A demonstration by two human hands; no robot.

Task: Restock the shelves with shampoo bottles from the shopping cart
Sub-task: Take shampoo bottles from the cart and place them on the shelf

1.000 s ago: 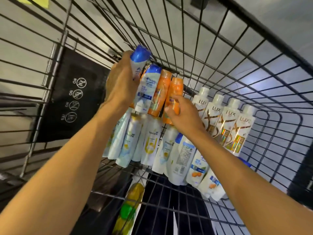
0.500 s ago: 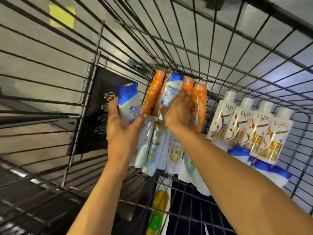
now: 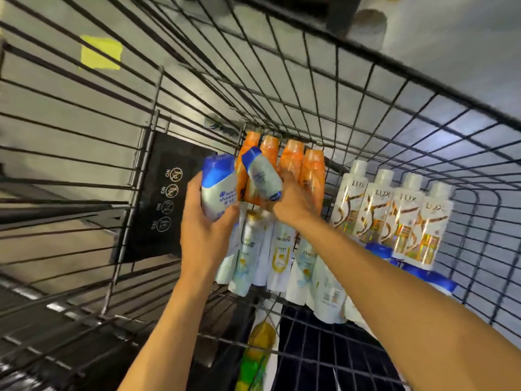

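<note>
Two picked: left hand [image 3: 205, 235] gripped Head & Shoulders bottle [image 3: 219, 193], right hand [image 3: 296, 206] blue-capped bottle [image 3: 262, 177]; rest lay unshelved in shopping cart [image 3: 423, 86]

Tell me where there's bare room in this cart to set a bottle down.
Bare cart floor lies on the near side of the white bottles, and left of them, towards the black sign. The far end is packed: orange bottles, gold-patterned bottles.
</note>
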